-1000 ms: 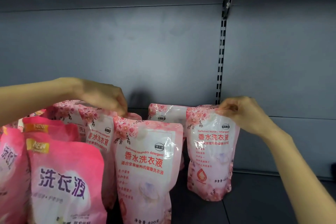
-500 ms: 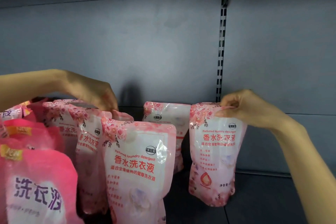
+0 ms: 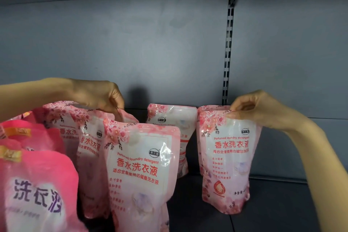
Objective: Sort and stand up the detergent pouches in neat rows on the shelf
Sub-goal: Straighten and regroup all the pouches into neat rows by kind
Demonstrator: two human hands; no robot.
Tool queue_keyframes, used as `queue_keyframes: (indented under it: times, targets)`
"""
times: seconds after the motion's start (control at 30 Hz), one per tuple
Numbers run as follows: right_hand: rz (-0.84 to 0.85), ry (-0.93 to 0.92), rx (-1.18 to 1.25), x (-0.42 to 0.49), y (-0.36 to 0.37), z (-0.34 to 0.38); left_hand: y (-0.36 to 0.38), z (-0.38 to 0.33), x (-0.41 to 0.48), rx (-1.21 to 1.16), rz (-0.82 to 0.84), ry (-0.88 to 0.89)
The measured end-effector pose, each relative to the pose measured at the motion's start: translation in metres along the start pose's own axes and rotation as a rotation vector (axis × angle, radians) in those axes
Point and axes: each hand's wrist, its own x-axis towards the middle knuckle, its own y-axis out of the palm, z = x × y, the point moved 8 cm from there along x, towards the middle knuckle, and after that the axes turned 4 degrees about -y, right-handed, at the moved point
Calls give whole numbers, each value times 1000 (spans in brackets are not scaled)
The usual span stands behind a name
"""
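Observation:
Several pale pink floral detergent pouches stand on the dark shelf (image 3: 282, 209). My right hand (image 3: 258, 108) pinches the top right corner of the rightmost pouch (image 3: 226, 160), which stands upright and apart from the others. My left hand (image 3: 99, 96) pinches the top of a pouch (image 3: 126, 117) mostly hidden behind the front middle pouch (image 3: 141, 171). Another pouch (image 3: 173, 118) stands at the back between them. Two more floral pouches (image 3: 90, 137) stand to the left.
Bright pink pouches with purple lettering (image 3: 35, 190) crowd the lower left corner. A slotted metal upright (image 3: 228, 47) runs down the grey back panel. The shelf floor to the right of the rightmost pouch is bare.
The rightmost pouch has shifted slightly right with my right hand. My left hand stays on the hidden pouch's top. The view has drifted, pushing the bright pink pouches further left.

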Motion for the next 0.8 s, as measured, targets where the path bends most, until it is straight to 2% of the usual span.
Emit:
queue_keyframes:
  times: [0.13, 0.37, 0.8]
  targets:
    - [72, 27, -57, -3, 5, -3, 2, -10, -5, -32, -28, 43]
    - [-21, 9, -153, 2, 1, -1, -15, -55, -13, -81, -157, 228]
    - [-60, -21, -248, 2, -2, 2, -7, -92, 1, -62, -260, 299]
